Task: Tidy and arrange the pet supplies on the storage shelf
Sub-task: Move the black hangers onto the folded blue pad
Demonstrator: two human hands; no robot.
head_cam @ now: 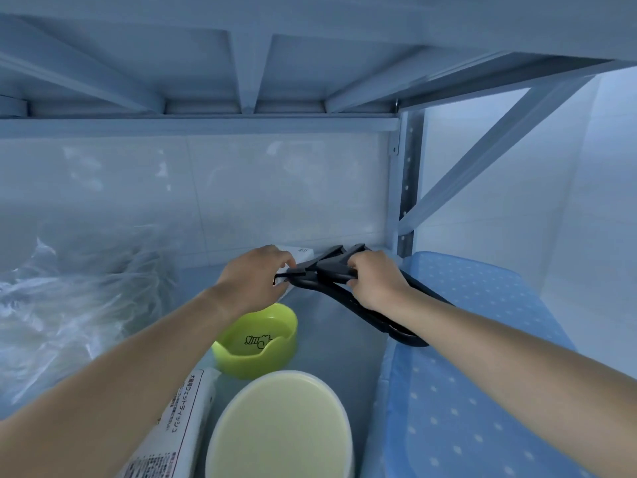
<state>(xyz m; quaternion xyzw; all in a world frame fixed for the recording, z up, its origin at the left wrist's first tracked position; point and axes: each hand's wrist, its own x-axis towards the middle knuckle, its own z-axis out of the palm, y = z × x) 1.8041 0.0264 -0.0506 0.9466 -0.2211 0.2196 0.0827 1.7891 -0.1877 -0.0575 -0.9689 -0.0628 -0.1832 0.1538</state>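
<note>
Plastic bag (69,305), clear, crumpled: far left of shelf (337,339). Printed white pack (179,432): front left. Left hand (255,274): fingers curled, pinching black strap item (331,270) at shelf's back, beside white box (303,251). Green bowl (262,343), cream-lidded tub (279,426): centre front. Right hand (375,277): fingers wrapped round same item. Blue dotted pad (482,374): right, under item's looped end.

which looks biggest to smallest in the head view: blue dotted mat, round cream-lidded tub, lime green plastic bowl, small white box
1. blue dotted mat
2. round cream-lidded tub
3. lime green plastic bowl
4. small white box
The tub is nearest the camera and the box farthest, so real sizes stay unsure.
</note>
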